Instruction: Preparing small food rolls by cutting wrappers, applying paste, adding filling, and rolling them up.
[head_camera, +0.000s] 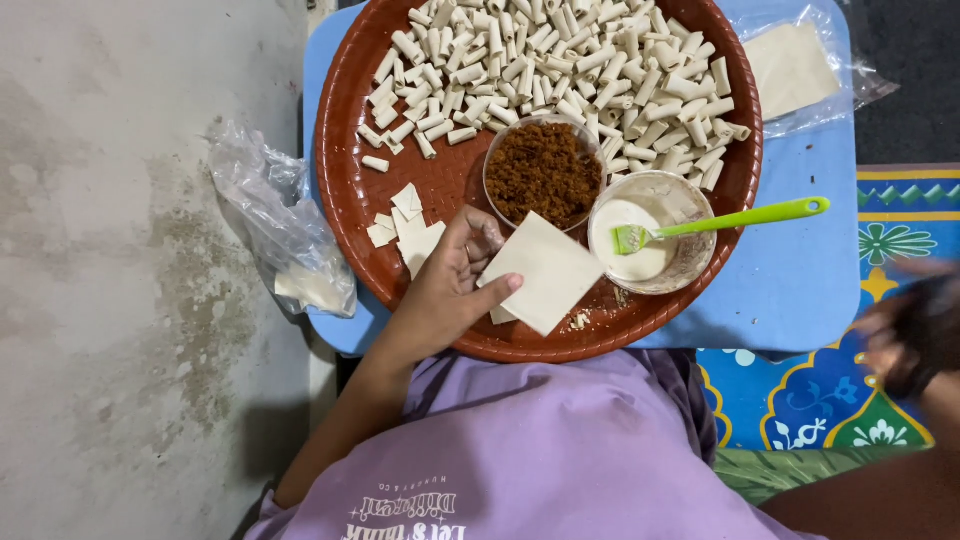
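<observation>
Left hand (455, 280) pinches a square pastry sheet (545, 270) by its left edge, thumb on top, fingers curled under. Sheet is pale cream, thin, flat, smooth, corners sharp, lying tilted like a diamond over the near part of the tray (350, 180). A second sheet corner peeks out beneath it.

Right hand (905, 335) is off to the far right over a patterned mat (800, 400), heavily blurred; cannot tell if it is apart or together, or holding anything.

Tray is round, reddish-brown, sits on a blue bench (800, 270). Far half is heaped with small pale rolls (560, 70). Near the middle, a clear bowl of brown crumbly filling (543, 172), touching the sheet's far corner. Just right of it, a bowl of white paste (650, 232) with a green fork (725, 222) resting in it, handle pointing right. Cut sheet scraps (405, 225) lie left of the hand. Crumbs near the sheet's near edge.

Clear plastic bag (275, 215) with sheets at the bench's left edge; another bag of sheets (795, 65) at top right. Purple shirt (540, 450) below.
</observation>
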